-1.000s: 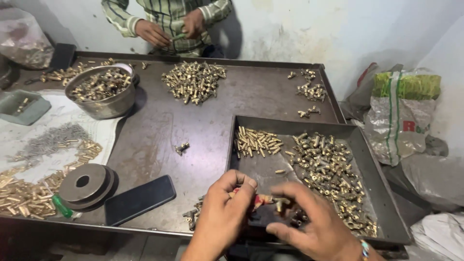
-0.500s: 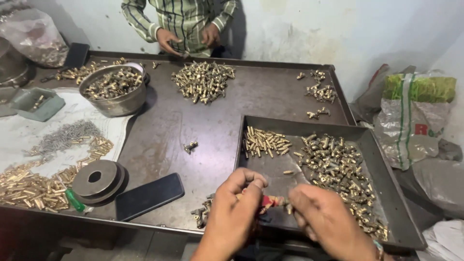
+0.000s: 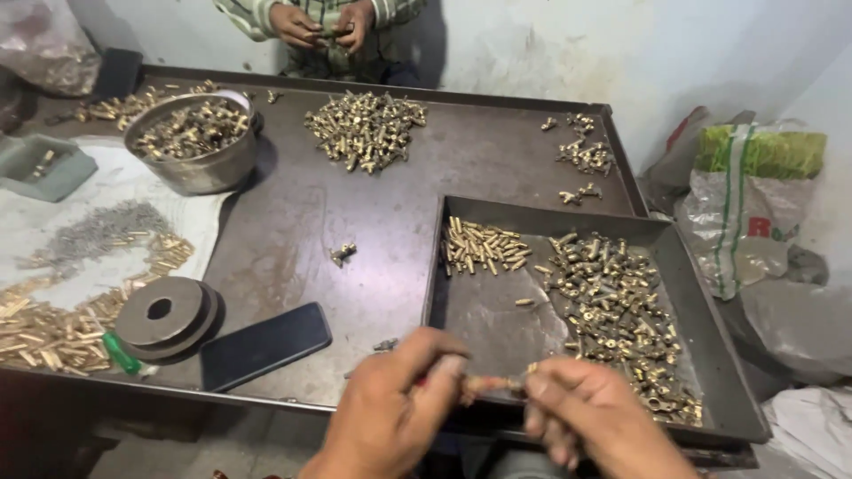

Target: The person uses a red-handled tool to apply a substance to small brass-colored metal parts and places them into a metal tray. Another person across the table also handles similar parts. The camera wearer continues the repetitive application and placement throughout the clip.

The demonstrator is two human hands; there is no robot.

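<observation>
My left hand (image 3: 395, 412) and my right hand (image 3: 590, 421) meet over the near rim of a dark metal tray (image 3: 461, 302). Between their fingertips they pinch a small brass part (image 3: 497, 384), with a bit of red showing by the left fingers. Inside the tray lie a neat row of brass pins (image 3: 482, 246) and a big heap of brass fittings (image 3: 621, 310).
A black phone (image 3: 264, 344) and a grey metal disc (image 3: 164, 312) lie at the near left. A steel bowl of brass parts (image 3: 195, 146) and a loose brass pile (image 3: 366, 129) sit farther back. Another person's hands (image 3: 324, 22) work across the table. Sacks (image 3: 754, 204) stand right.
My hands have come apart a little and now hold the brass part stretched between them. The view has shifted, so the table's things appear farther up and left.
</observation>
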